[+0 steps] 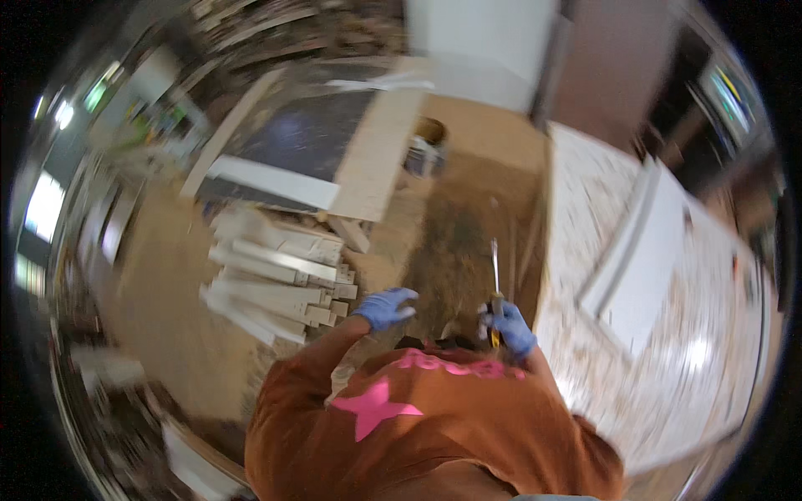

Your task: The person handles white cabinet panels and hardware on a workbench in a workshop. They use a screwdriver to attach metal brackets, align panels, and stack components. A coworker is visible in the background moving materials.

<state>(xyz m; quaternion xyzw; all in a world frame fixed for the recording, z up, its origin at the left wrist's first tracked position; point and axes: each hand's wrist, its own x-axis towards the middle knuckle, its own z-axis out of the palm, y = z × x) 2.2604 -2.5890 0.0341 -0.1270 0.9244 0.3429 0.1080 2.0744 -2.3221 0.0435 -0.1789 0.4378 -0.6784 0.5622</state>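
Note:
My right hand (510, 328), in a blue glove, is closed round the black and yellow handle of a screwdriver (495, 271). The screwdriver's long metal shaft points away from me. My left hand (386, 309), also gloved in blue, hangs in front of my body with its fingers stretched out and nothing in it. To the left of that hand lies a stack of white strips (276, 275), their ends facing me. The picture is smeared by motion, so fine detail is lost.
A low dark-topped table (305, 134) with pale board edges stands ahead, a white strip (271, 181) across it. A bucket (424, 154) stands beside it. On my right, a scuffed white worktable (576, 217) bears white panels (639, 263). Wood pieces (276, 33) are piled at the back.

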